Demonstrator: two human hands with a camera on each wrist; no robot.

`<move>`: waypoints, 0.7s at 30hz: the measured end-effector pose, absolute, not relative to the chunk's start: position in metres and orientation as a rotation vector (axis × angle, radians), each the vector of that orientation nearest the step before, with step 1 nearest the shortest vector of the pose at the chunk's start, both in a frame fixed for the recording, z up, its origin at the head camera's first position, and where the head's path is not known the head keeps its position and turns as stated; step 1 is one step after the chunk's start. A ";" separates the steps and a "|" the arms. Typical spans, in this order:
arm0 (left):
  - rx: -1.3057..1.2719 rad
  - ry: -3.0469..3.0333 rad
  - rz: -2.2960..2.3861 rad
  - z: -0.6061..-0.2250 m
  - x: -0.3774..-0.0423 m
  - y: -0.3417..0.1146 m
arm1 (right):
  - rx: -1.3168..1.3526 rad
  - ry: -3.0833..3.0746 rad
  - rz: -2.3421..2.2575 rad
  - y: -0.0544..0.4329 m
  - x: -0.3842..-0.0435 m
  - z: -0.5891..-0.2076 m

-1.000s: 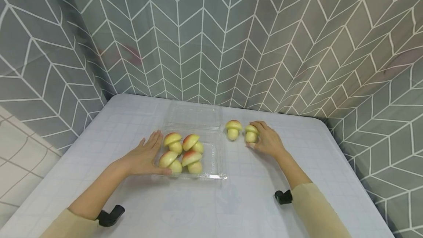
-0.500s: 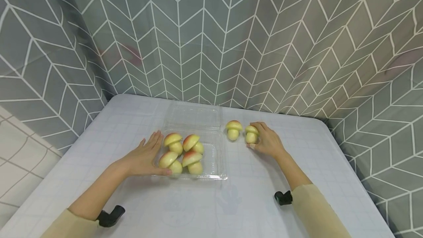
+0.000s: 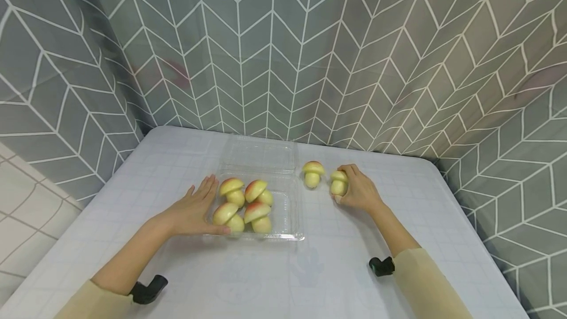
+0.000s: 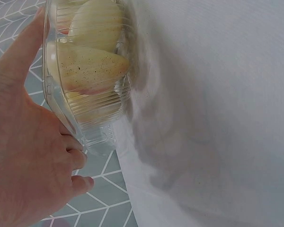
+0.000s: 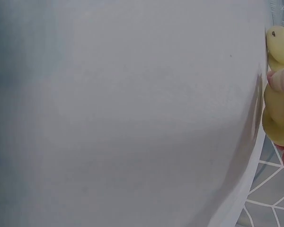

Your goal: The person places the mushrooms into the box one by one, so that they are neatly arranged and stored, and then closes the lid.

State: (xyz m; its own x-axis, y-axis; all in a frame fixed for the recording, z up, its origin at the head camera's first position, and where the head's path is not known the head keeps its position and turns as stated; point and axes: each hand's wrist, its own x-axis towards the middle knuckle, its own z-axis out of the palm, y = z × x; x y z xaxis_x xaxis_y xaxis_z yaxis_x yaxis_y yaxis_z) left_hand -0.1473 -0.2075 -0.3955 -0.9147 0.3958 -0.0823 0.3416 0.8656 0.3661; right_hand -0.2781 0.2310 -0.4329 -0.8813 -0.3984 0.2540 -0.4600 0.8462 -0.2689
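Note:
At the clear plastic box (image 3: 288, 210), my left hand (image 3: 195, 208) lies along the left side with fairly straight fingers, its thumb at the front corner. Several yellow mushrooms with red-tinged caps (image 3: 236, 197) lie tilted in the box's left and middle part. The left wrist view shows the box's ribbed wall (image 4: 102, 106) beside the fingers. To the right of the box, my right hand (image 3: 361, 188) grips another yellow mushroom (image 3: 338, 186) between thumb and fingers. Part of that mushroom (image 5: 278, 113) shows at the right wrist view's edge. A further mushroom (image 3: 313, 176) stands upright just left of it.
The box's clear lid (image 3: 259, 155) lies folded back behind it. A white cloth (image 3: 274, 279) covers the table, and a grey patterned curtain (image 3: 283, 53) hangs along its back and sides. Black wrist-camera mounts (image 3: 148, 289) stick out near both sleeves.
My right hand has shifted slightly with the mushroom in its grip, which now sits a little further right and tilts somewhat. The left hand and the box have stayed in place.

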 end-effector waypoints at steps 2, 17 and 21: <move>0.575 2.884 0.523 -0.396 -0.147 -0.208 | 0.660 -2.818 0.490 0.231 -0.278 -0.432; 0.570 2.878 0.537 -0.394 -0.147 -0.207 | 0.747 -2.630 0.584 0.220 -0.275 -0.414; 0.566 2.878 0.537 -0.395 -0.147 -0.208 | 0.782 -2.588 0.613 0.215 -0.275 -0.408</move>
State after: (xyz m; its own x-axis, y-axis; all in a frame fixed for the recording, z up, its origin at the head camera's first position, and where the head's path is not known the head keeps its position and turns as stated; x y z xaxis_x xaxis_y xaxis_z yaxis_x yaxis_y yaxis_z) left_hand -0.1472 -0.2079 -0.3953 -0.9157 0.3927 -0.0857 0.3355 0.8640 0.3754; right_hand -0.2747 0.2151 -0.4084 -0.7791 -0.4288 0.4573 -0.5885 0.7518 -0.2975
